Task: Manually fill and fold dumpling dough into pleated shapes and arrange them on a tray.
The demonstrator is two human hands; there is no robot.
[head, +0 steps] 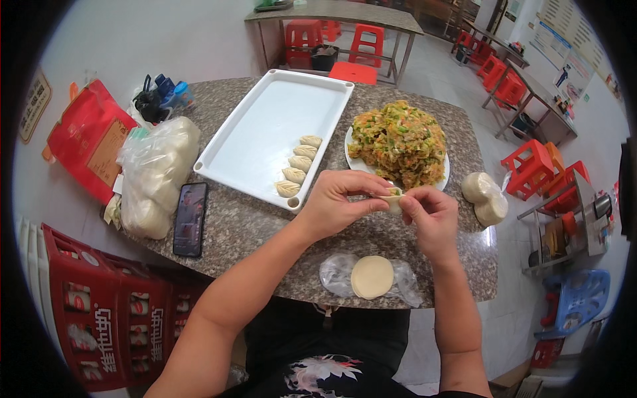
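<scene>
Between my left hand (343,199) and my right hand (430,216) is a partly folded dumpling (393,200), pinched by the fingertips of both. A little green and orange filling shows at its top. Just behind it stands a white plate (355,162) heaped with chopped vegetable filling (398,139). To the left, a white plastic tray (249,124) holds a row of several pleated dumplings (300,162) along its right side. Close to my body, a stack of round dumpling wrappers (372,277) lies on a clear plastic bag (338,273).
The granite-patterned table (239,234) also bears a phone (190,219) with a lit screen, a large bag of wrapped wrapper stacks (159,174), a red paper bag (89,139) and bagged wrappers (485,198) at right. Red bottle crates (114,313) stand at lower left. A red stool (353,72) is behind.
</scene>
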